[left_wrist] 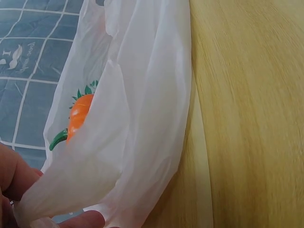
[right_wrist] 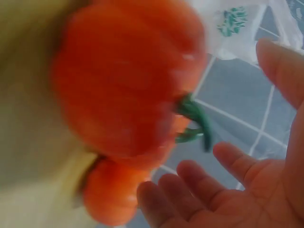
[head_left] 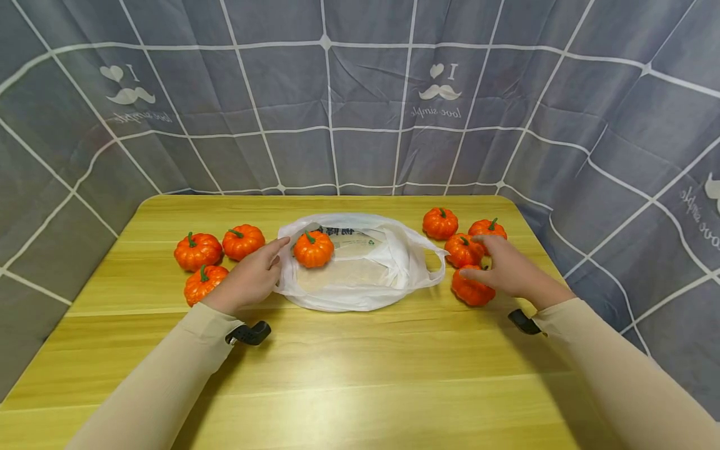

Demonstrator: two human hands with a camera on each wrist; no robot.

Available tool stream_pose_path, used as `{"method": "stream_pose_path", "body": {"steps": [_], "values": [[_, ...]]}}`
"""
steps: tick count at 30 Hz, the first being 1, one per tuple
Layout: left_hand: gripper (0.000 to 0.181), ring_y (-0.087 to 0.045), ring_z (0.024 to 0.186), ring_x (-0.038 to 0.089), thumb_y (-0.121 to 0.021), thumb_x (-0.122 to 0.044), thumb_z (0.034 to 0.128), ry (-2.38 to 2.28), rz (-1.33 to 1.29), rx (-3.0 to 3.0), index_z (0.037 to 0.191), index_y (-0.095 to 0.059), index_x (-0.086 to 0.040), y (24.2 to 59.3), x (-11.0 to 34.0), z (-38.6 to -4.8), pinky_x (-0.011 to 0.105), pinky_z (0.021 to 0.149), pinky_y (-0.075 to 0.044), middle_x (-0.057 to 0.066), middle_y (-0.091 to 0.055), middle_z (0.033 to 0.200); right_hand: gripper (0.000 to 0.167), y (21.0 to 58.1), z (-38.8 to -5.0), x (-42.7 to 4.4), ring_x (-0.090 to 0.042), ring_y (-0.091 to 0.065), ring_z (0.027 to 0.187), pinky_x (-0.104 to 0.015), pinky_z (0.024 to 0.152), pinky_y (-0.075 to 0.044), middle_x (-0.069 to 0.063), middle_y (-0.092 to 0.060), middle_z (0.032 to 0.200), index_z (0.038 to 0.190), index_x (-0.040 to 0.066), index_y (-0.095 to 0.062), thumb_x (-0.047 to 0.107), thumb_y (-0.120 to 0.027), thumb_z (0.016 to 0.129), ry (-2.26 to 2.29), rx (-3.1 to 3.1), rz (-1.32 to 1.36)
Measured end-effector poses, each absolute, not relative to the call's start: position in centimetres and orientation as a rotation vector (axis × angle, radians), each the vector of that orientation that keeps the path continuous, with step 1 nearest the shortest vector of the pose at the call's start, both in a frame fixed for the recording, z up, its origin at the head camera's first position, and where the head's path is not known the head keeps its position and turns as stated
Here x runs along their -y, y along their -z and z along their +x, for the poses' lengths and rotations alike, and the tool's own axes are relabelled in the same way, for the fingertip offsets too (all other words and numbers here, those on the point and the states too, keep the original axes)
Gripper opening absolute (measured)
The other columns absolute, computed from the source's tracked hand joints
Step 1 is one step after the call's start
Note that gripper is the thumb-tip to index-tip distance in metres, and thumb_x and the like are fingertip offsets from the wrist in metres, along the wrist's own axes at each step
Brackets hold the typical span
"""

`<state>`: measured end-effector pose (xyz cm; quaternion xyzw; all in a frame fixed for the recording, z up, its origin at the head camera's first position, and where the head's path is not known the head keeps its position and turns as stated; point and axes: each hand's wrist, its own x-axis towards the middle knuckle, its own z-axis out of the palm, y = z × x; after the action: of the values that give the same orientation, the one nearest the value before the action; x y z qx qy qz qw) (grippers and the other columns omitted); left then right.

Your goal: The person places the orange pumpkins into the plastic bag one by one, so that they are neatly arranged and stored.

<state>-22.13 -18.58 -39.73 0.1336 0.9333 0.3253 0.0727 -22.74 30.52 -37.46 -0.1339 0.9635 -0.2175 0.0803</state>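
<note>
A white plastic bag point(head_left: 351, 299) lies on the table with its mouth spread, and one small orange pumpkin point(head_left: 314, 251) with a green stem sits inside at its left end. My left hand point(head_left: 252, 278) grips the bag's left edge; in the left wrist view, plastic passes between the fingers point(left_wrist: 16, 173) and thumb. On the right, my right hand point(head_left: 510, 270) reaches over a group of small pumpkins, its fingers and thumb spread. Nearest to it is a front pumpkin point(head_left: 472, 289), which looks large and blurred in the right wrist view, apart from the fingers point(right_wrist: 190, 183).
Three more pumpkins point(head_left: 198, 251) sit left of the bag, close to my left forearm. The bag's right handle loop point(head_left: 435, 265) reaches toward the right group. A grey checked curtain point(head_left: 371, 87) hangs behind the wooden table point(head_left: 360, 369).
</note>
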Motion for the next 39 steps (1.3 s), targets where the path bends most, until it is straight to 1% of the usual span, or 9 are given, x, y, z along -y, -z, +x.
{"method": "stream_pose_path", "body": {"steps": [2,4,8,12,15,24,27,34,39], "values": [[0.057,-0.037,0.154,0.043,-0.04,-0.012,0.109,-0.976,0.402,-2.807,0.165,-0.032,-0.005,39.8,18.6,-22.1,0.062,0.126,-0.032,0.024,-0.037,0.167,0.086,38.1,-22.3,-30.9,-0.051,-0.051,0.13,-0.067,0.11,-0.045,-0.035,-0.048,0.145,0.149,-0.012,-0.041,0.04,-0.08,0.093,0.66,-2.872,-0.413],[0.057,-0.037,0.154,0.043,-0.04,-0.012,0.1092,-0.974,0.405,-2.808,0.165,-0.032,-0.005,39.9,18.7,-22.2,0.062,0.125,-0.032,0.025,-0.037,0.167,0.085,38.8,-22.0,-31.3,-0.048,-0.053,0.125,-0.065,0.107,-0.047,-0.035,-0.051,0.141,0.145,-0.012,-0.044,0.04,-0.083,0.09,0.677,-2.867,-0.426],[0.057,-0.04,0.153,0.042,-0.039,-0.014,0.1097,-0.974,0.404,-2.803,0.166,-0.031,-0.005,40.0,18.7,-22.2,0.062,0.125,-0.033,0.023,-0.036,0.168,0.087,39.7,-21.2,-31.7,-0.046,-0.053,0.121,-0.064,0.106,-0.047,-0.035,-0.049,0.137,0.141,-0.011,-0.045,0.04,-0.087,0.085,0.712,-2.858,-0.392],[0.057,-0.04,0.153,0.04,-0.04,-0.014,0.1098,-0.986,0.402,-2.794,0.166,-0.03,-0.006,40.2,18.8,-22.2,0.062,0.125,-0.033,0.022,-0.034,0.169,0.094,40.5,-20.7,-31.9,-0.047,-0.054,0.124,-0.066,0.109,-0.046,-0.035,-0.045,0.138,0.145,-0.01,-0.041,0.041,-0.089,0.083,0.723,-2.832,-0.347],[0.058,-0.041,0.152,0.04,-0.04,-0.014,0.1096,-0.989,0.405,-2.793,0.166,-0.031,-0.006,40.2,18.8,-22.2,0.062,0.125,-0.033,0.022,-0.034,0.169,0.096,41.1,-20.5,-32.1,-0.048,-0.054,0.125,-0.067,0.11,-0.045,-0.035,-0.045,0.139,0.146,-0.008,-0.039,0.04,-0.09,0.082,0.743,-2.806,-0.333],[0.057,-0.041,0.152,0.04,-0.039,-0.015,0.1103,-0.979,0.407,-2.796,0.166,-0.03,-0.006,40.0,18.7,-21.9,0.062,0.124,-0.034,0.021,-0.033,0.17,0.097,41.7,-20.3,-32.3,-0.046,-0.057,0.127,-0.066,0.11,-0.047,-0.032,-0.051,0.143,0.15,-0.001,-0.034,0.04,-0.09,0.083,0.777,-2.782,-0.307],[0.057,-0.042,0.151,0.04,-0.039,-0.015,0.1103,-0.981,0.404,-2.796,0.166,-0.03,-0.006,40.0,18.7,-22.0,0.062,0.124,-0.034,0.02,-0.033,0.17,0.098,41.6,-20.2,-32.3,-0.047,-0.058,0.126,-0.066,0.109,-0.047,-0.033,-0.051,0.143,0.151,-0.002,-0.034,0.04,-0.091,0.082,0.776,-2.789,-0.308],[0.057,-0.036,0.155,0.042,-0.039,-0.015,0.1103,-0.985,0.397,-2.793,0.166,-0.03,-0.006,40.0,18.6,-22.0,0.062,0.124,-0.034,0.02,-0.033,0.17,0.097,41.4,-20.3,-32.1,-0.047,-0.059,0.125,-0.066,0.108,-0.048,-0.033,-0.053,0.141,0.15,-0.003,-0.035,0.038,-0.092,0.082,0.776,-2.795,-0.313],[0.057,-0.035,0.155,0.043,-0.039,-0.014,0.1103,-0.99,0.402,-2.797,0.166,-0.031,-0.005,39.9,18.6,-21.9,0.062,0.124,-0.034,0.022,-0.034,0.17,0.096,41.5,-20.4,-32.0,-0.046,-0.059,0.124,-0.065,0.108,-0.048,-0.032,-0.055,0.14,0.149,-0.003,-0.036,0.036,-0.092,0.082,0.779,-2.8,-0.32]]}}
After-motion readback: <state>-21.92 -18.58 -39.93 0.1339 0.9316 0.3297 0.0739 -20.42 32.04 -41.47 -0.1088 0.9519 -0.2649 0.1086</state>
